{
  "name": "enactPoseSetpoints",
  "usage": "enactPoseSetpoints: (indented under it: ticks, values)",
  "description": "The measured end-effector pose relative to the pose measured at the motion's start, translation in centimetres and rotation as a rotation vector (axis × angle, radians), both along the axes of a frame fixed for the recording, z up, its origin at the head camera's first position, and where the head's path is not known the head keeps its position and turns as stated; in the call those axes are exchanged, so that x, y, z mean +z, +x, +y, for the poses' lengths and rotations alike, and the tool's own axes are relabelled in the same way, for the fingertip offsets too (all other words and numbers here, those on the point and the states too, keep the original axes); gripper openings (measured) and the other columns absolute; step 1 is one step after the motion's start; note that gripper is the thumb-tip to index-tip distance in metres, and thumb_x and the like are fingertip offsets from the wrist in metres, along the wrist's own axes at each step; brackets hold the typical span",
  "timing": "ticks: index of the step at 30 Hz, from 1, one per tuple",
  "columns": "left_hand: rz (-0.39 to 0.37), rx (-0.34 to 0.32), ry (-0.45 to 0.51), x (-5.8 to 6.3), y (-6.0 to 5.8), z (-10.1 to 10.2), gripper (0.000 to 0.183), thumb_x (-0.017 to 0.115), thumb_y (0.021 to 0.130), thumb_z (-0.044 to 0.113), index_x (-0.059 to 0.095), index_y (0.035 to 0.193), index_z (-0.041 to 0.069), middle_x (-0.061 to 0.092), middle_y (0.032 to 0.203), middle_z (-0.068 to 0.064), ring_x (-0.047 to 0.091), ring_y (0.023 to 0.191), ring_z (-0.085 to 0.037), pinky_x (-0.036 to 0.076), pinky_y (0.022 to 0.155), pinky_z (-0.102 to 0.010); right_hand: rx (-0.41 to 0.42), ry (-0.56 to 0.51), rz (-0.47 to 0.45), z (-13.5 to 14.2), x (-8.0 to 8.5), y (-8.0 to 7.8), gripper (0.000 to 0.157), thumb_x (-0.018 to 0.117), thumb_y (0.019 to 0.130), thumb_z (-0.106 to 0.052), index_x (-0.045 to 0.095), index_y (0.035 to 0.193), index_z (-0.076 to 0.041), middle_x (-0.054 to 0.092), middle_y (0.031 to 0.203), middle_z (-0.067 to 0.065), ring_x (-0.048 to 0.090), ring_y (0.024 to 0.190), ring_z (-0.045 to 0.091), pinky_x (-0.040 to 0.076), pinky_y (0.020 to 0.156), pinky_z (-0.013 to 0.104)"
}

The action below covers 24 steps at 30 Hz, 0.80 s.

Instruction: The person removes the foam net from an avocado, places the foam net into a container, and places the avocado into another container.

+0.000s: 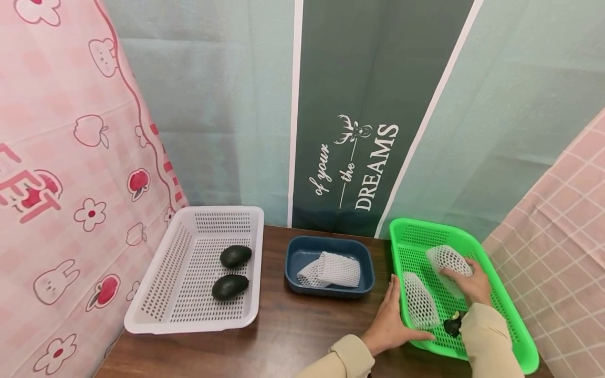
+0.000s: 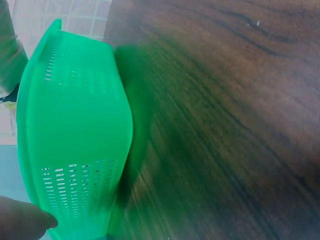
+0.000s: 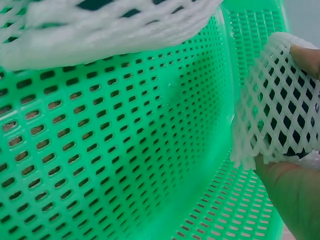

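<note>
Two bare hands work at a green basket (image 1: pixel 430 226) on the right of a wooden surface (image 1: pixel 293 336). The right hand (image 1: pixel 475 283) pinches a netted fruit (image 1: pixel 449 260) inside the basket, fingers and thumb against the white foam mesh. The left hand (image 1: pixel 389 323) lies along the basket's left side, fingers straight, thumb reaching over the rim. Another white net (image 1: pixel 420 302) rests in the basket near it; whether it is filled is hard to tell. Further left, a blue tray (image 1: pixel 326 291) holds loose foam nets (image 1: pixel 347 270), and a white basket (image 1: pixel 194 329) holds two bare, dark fruits (image 1: pixel 230 287). The stretchy mesh could slide under the pinch, letting the smooth fruit slip out; a hard tug might also tear it.
</note>
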<state>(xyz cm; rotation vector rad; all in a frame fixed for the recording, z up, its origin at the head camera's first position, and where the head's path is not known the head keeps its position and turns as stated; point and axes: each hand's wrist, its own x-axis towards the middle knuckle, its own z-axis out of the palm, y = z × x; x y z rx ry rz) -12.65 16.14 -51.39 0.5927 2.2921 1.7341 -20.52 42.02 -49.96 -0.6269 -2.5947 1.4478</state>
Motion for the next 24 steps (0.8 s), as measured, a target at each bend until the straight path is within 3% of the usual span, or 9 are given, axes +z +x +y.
enactPoseSetpoints:
  ticks: [5,10,18,24]
  values:
    - [-0.015,0.024,-0.008,0.4,-0.2,-0.6,0.119,0.085,0.073,0.041,0.002,0.156,0.028,0.014,0.159,-0.002,0.021,0.142,-0.023,0.035,0.106,-0.041,-0.002,0.011,0.019,-0.2,0.5,-0.1,0.098,0.074,0.085,-0.036,0.014,0.152,0.002,0.029,0.140,0.035,0.039,0.116,0.046,0.047,0.074,0.045]
    - [-0.020,0.046,-0.004,0.7,-0.4,-1.1,0.119,0.086,0.072,0.041,0.003,0.156,0.030,0.017,0.158,-0.002,0.023,0.141,-0.022,0.035,0.106,-0.040,0.007,0.047,0.048,-0.2,1.6,-0.1,0.096,0.073,0.086,-0.037,0.015,0.152,0.002,0.032,0.137,0.034,0.041,0.112,0.043,0.045,0.062,0.028]
    - [0.028,0.037,0.012,0.8,-0.7,-2.3,0.117,0.087,0.072,0.034,0.007,0.157,0.025,0.019,0.158,-0.001,0.028,0.139,-0.021,0.037,0.105,-0.036,0.048,0.096,0.116,-1.2,3.3,-0.1,0.094,0.075,0.085,-0.037,0.021,0.151,0.001,0.036,0.134,0.029,0.043,0.106,0.035,0.044,0.060,0.023]
    - [0.034,0.016,0.012,1.7,-1.1,-3.1,0.114,0.085,0.074,0.035,0.008,0.157,0.025,0.018,0.158,0.001,0.031,0.138,-0.020,0.039,0.103,-0.036,0.068,0.128,0.158,-1.9,4.3,-0.1,0.089,0.075,0.085,-0.036,0.025,0.151,-0.001,0.038,0.133,0.029,0.044,0.103,0.033,0.044,0.059,0.021]
